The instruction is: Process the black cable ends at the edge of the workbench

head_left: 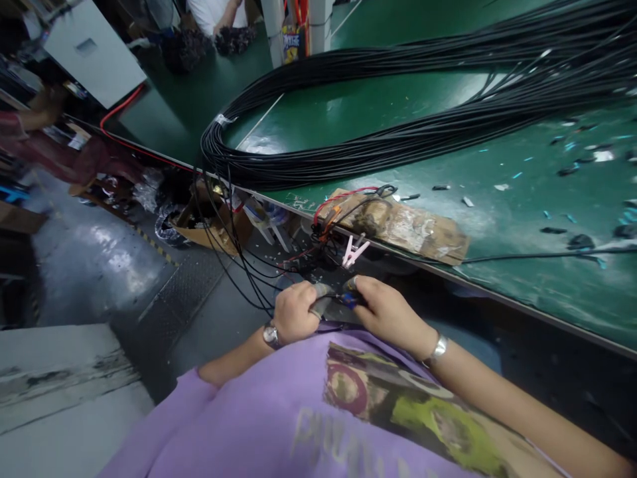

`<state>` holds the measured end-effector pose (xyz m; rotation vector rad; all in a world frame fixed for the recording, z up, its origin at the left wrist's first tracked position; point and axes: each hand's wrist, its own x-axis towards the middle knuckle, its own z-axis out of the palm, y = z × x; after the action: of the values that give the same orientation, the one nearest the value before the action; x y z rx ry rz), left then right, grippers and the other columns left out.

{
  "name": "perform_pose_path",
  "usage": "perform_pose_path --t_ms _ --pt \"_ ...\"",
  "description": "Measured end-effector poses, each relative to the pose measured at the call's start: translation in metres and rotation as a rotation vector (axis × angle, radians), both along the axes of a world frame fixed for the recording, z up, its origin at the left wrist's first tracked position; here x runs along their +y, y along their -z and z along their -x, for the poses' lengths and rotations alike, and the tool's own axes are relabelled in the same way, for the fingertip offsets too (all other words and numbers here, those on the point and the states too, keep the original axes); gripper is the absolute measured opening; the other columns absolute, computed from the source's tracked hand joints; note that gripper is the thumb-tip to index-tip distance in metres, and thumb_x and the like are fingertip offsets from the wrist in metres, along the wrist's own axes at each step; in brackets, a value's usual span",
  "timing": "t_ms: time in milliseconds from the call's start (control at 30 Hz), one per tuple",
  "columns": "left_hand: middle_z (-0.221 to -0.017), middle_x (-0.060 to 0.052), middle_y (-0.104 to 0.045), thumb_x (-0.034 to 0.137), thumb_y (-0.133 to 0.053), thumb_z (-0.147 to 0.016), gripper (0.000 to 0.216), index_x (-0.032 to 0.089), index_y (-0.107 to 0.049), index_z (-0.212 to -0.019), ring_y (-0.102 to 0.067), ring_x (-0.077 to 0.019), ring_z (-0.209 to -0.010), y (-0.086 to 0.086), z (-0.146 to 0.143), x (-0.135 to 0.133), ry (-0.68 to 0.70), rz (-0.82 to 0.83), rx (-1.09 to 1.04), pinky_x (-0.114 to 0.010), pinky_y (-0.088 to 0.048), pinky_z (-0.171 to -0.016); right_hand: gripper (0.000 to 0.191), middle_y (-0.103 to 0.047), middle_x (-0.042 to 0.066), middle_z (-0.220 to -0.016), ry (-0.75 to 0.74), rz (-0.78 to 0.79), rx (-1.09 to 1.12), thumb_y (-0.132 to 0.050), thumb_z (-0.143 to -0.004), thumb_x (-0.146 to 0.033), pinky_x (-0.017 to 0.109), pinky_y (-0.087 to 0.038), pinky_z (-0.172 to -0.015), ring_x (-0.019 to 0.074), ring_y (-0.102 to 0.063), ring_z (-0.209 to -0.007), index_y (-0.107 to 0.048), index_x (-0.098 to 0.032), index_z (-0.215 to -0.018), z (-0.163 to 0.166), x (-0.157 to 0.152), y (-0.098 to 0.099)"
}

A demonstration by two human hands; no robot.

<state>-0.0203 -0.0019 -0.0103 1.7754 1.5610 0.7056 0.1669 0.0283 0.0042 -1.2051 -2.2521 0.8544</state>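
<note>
We see workshop or factory floor for cable work. Long green bench (348,119) carries big coil of black cables (368,156) and many small cut scraps (604,155). Below bench edge we notice cardboard box (209,232). Grey floor (94,219) bears yellow-black marking tape (158,249). Near us are person in white (206,13) and person in dark red (54,156).

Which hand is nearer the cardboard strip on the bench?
Right. The right hand is on the near side of the strip, apart from it; the left hand is farther away, off toward its left end.
</note>
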Motion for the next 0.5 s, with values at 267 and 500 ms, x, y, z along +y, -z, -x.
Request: perform_pose_path --t_ms 267,500 --pt "-0.062 -0.003 -0.058 0.023 -0.056 -0.072 0.009 0.018 -0.061 -0.066 -0.045 -0.0127 -0.059 0.0066 0.0051 0.006 0.285 0.052 0.055 -0.025 -0.035 -0.059 0.013 -0.052 -0.002 -0.054 0.03 0.378 0.044 -0.043 -0.071 -0.019 0.024 -0.035 -0.049 0.0124 -0.045 -0.051 -0.046 -0.02 -0.058 -0.0015 0.0005 -0.0065" --pt "-0.04 0.009 -0.035 0.056 -0.068 -0.06 0.047 0.016 -0.044 -0.058 -0.025 -0.0025 -0.036 0.0024 -0.0012 0.0031 0.011 0.699 -0.748 -0.019 -0.016 -0.039 0.029 -0.05 -0.003 -0.058 0.177 0.759 0.516 -0.054 -0.074 -0.046 0.024 -0.04 -0.053 0.0102 -0.044 -0.053 -0.051 -0.019 -0.066 0.0041 -0.0034 0.0011"
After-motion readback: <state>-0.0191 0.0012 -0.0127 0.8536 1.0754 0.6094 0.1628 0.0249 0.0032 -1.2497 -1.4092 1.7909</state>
